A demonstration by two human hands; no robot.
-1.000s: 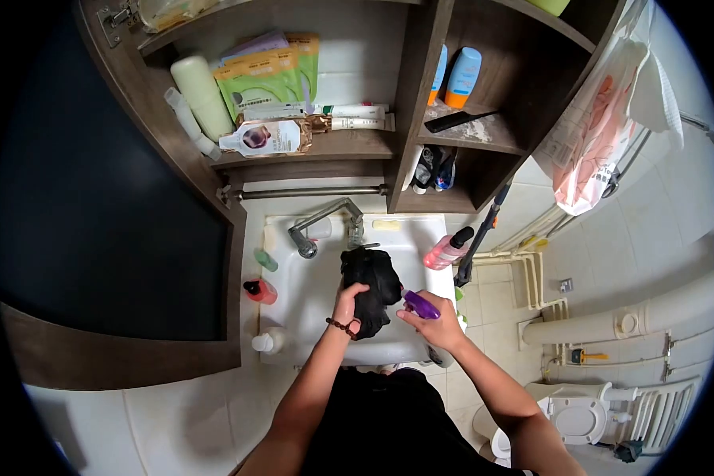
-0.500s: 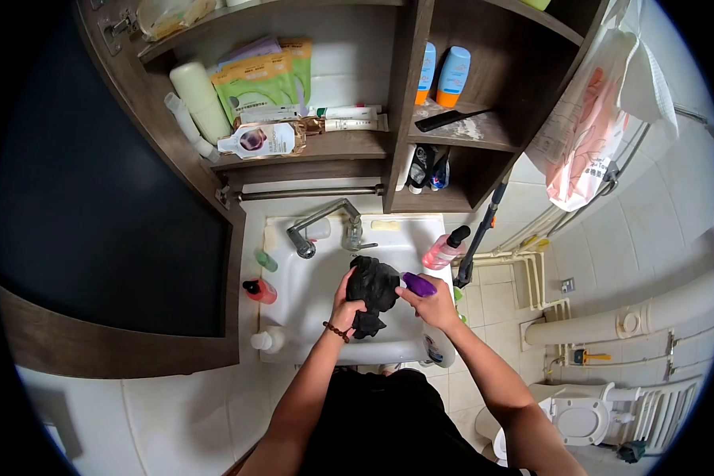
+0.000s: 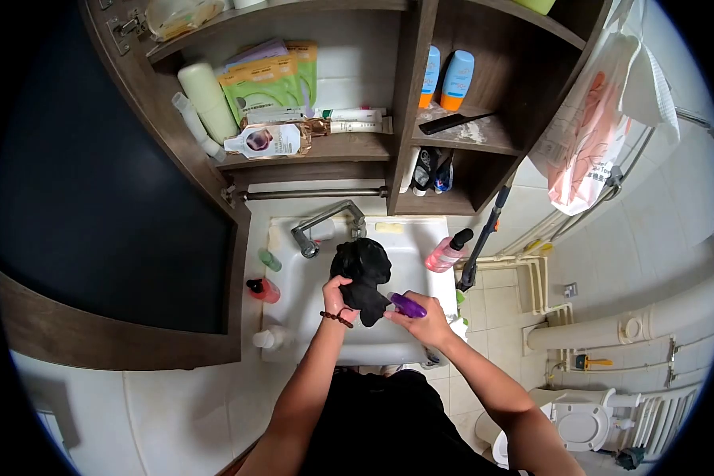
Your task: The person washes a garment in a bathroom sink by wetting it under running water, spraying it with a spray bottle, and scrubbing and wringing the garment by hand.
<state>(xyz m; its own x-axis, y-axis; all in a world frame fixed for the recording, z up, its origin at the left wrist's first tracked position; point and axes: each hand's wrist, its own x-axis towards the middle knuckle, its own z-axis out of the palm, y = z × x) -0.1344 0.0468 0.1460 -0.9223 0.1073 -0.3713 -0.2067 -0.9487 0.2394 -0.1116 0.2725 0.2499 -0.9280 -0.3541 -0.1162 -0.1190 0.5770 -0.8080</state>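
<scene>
A crumpled black cloth-like item [image 3: 362, 278] is held up over the white sink [image 3: 293, 305] by my left hand [image 3: 339, 300], whose fingers are closed on its left side. My right hand [image 3: 422, 321] grips a purple object [image 3: 408, 305], and its tip points at the lower right part of the black item. Whether that tip touches the black item cannot be made out. Behind the black item is the metal faucet [image 3: 325, 222], with its spout swung to the left.
A pink pump bottle [image 3: 449, 251] stands on the sink's right rim. Along the left rim are a green bottle [image 3: 269, 259], a red bottle [image 3: 263, 290] and a white bottle [image 3: 270, 339]. An open wooden cabinet [image 3: 309, 147] hangs above. A plastic bag [image 3: 587, 151] hangs right.
The black item has been turned and lifted slightly, and its narrower part now points down and right. My right hand and the purple object have moved a little down and left.
</scene>
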